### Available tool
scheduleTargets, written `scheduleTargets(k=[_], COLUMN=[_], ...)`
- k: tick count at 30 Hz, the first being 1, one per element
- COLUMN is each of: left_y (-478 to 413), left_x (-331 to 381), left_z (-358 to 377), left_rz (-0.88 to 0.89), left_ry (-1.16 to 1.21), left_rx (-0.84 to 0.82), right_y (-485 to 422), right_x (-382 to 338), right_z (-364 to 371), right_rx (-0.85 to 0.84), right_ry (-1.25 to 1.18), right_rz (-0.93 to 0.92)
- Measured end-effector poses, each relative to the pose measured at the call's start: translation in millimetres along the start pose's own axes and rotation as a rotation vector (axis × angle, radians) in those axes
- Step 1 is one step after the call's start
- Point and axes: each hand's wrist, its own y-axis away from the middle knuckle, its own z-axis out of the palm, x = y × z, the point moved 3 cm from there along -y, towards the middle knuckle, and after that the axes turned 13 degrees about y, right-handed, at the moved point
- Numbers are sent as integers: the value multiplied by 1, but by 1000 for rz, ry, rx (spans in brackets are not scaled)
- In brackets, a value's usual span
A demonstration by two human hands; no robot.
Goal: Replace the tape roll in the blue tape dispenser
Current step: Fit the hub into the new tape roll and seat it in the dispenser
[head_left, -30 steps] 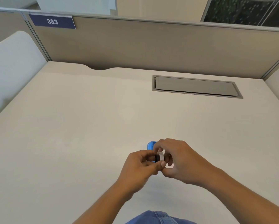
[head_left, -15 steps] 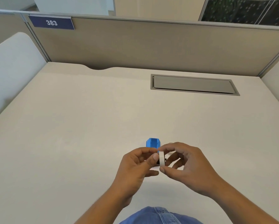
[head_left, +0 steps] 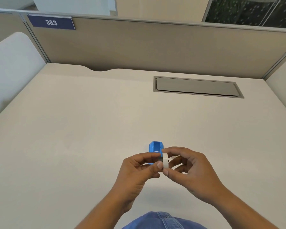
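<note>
The blue tape dispenser (head_left: 155, 147) is low over the desk's near middle, its open top facing me. My left hand (head_left: 139, 171) grips its near end, with the index finger across it and blue showing beneath. My right hand (head_left: 188, 169) pinches a white tape roll (head_left: 165, 161) upright between thumb and index finger, right beside the dispenser. My left thumb touches the roll's side. A small dark part sits between roll and dispenser; I cannot tell what it is.
The beige desk (head_left: 72, 138) is enclosed by grey partition walls (head_left: 139, 47). A closed grey cable hatch (head_left: 197, 87) is set in the desk at the back right. A pale round object (head_left: 173, 146) peeks out behind my right fingers.
My hands have eased apart. The white roll now stands clear at the dispenser's right side in my right fingers, and more of the blue dispenser shows.
</note>
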Motion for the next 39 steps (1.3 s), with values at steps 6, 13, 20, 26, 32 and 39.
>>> scheduleTargets(k=[6, 13, 20, 26, 32, 39], left_y=[-2, -6, -11, -16, -20, -24], left_x=[3, 0, -4, -5, -2, 0], left_z=[-2, -3, -5, -7, -8, -10], left_rz=[32, 12, -7, -16, -26, -34], left_ry=[-18, -4, -25, -34, -66, -79], left_rx=[44, 86, 105, 129, 130, 143], right_y=[-3, -26, -61, -72, -72, -72], right_x=[3, 28, 104, 136, 143, 128], right_z=[-3, -26, -47, -44, -40, -34], right_rx=[19, 113, 192, 122, 74, 72], right_ry=[5, 195, 504, 601, 625, 710], right_rz=[-1, 9, 144, 259, 282, 226])
